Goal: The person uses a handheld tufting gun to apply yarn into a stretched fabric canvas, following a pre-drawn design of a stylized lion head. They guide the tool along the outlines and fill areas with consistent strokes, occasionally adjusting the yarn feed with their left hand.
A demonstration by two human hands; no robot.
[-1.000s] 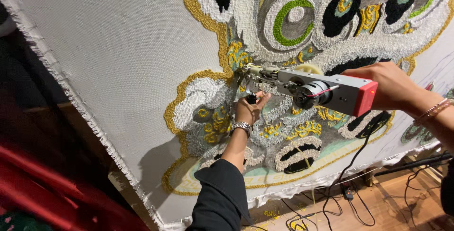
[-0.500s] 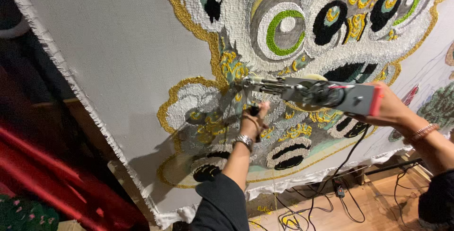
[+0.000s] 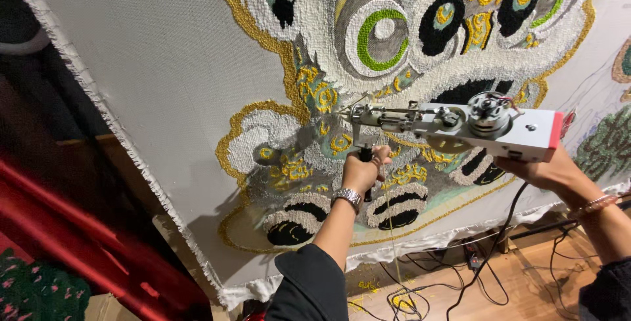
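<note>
I hold a white tufting gun (image 3: 460, 123) with a red rear end against a large stretched cloth (image 3: 151, 71). My left hand (image 3: 363, 171), with a metal watch on the wrist, is closed around the gun's black front handle. My right hand (image 3: 545, 171), wearing a bracelet, grips the rear handle under the gun's body. The gun's needle tip (image 3: 351, 116) touches the tufted lion-like design (image 3: 394, 45), made of white, grey, gold, green and black yarn. A yellow yarn strand runs down from the gun.
The cloth's frayed edge (image 3: 112, 130) runs diagonally down the left. A red bar (image 3: 79, 235) lies below it. Black cables (image 3: 420, 288) and yellow yarn scraps lie on the wooden floor (image 3: 526, 288). More tufted green shapes (image 3: 608, 143) sit at the right.
The view has shifted, so the design and the gun sit further right and lower in frame. Both hands keep their grip on the gun, with the tip still near the gold swirls.
</note>
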